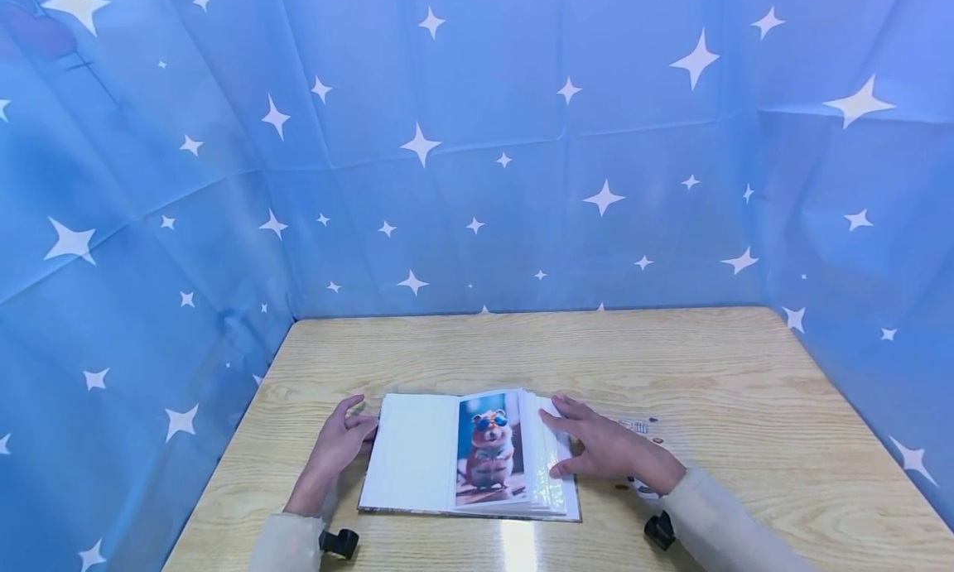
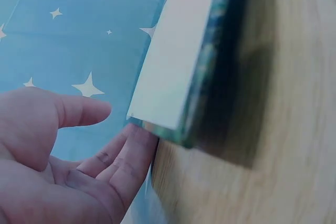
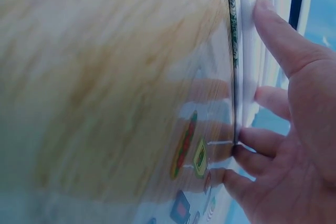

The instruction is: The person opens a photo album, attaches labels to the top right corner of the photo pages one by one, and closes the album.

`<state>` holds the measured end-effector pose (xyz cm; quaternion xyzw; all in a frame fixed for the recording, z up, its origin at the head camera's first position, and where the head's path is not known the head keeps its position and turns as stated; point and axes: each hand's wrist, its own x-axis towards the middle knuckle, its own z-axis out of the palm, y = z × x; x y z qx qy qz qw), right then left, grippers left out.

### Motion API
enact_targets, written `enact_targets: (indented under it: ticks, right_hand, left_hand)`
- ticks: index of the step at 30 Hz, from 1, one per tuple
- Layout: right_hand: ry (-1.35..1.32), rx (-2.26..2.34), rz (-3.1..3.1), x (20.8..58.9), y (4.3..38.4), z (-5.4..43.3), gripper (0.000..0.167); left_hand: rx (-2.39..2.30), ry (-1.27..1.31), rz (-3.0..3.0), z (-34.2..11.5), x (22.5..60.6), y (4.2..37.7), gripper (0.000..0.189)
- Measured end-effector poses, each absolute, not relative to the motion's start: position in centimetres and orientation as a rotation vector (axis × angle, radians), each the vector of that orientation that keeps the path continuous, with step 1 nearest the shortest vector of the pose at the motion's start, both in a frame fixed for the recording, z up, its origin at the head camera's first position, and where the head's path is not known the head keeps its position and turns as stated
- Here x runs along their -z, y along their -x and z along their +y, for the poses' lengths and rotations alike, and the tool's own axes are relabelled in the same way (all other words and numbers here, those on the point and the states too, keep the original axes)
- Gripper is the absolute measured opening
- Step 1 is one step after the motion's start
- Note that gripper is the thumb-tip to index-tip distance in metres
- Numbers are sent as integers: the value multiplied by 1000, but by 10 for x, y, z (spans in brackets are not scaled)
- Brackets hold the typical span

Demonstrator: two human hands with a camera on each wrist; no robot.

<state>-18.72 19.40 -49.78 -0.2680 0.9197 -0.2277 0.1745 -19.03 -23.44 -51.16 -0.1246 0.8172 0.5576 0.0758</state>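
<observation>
A photo album (image 1: 417,452) lies open on the table. Its left side is a plain white inside cover, and a hamster photo (image 1: 489,448) with blue sunglasses fills the page to the right. At the cover's left edge is my left hand (image 1: 339,444). In the left wrist view its fingers (image 2: 128,163) reach under the corner of the raised cover (image 2: 168,61), while the thumb stands apart. My right hand (image 1: 604,444) spreads over the stacked pages (image 1: 547,464) at the right. In the right wrist view its fingertips (image 3: 247,156) are right at the album's edge.
A clear sheet of small stickers (image 1: 637,427) lies on the wooden table (image 1: 775,439), partly beneath the right hand and forearm. Star-patterned blue cloth (image 1: 514,224) hangs behind and at both sides. Black wrist straps (image 1: 339,543) sit at the sleeves.
</observation>
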Motion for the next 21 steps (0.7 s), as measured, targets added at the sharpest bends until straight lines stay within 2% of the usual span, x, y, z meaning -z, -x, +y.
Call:
enact_targets:
  ticks: [21]
  right_hand:
    - [725,661,2619,500,186,194,91]
  left_hand:
    - [-1674,376,2483,-233,508,189,52]
